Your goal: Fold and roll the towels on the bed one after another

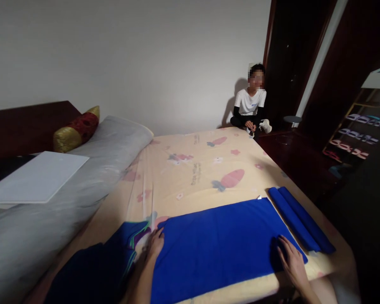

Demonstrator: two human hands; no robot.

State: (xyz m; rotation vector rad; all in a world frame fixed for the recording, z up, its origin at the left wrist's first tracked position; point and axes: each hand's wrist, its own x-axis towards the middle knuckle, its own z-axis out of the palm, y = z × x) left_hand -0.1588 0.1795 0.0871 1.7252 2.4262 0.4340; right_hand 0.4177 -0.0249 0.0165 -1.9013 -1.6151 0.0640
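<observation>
A blue towel (218,242) lies spread flat on the bed's yellow patterned sheet (196,169) in front of me. My left hand (155,244) rests on the towel's left edge with its fingers curled over the cloth. At the towel's right edge, my right hand (289,258) lies flat with its fingers stretched out on the fabric. Two rolled blue towels (299,218) lie side by side just right of the spread one.
A dark blue patterned cloth (120,253) lies at the near left. A grey bolster (82,177), a white board (38,177) and a red-gold cushion (77,128) sit at left. Another person (250,109) sits beyond the bed's far corner. Dark wooden furniture (304,160) stands right.
</observation>
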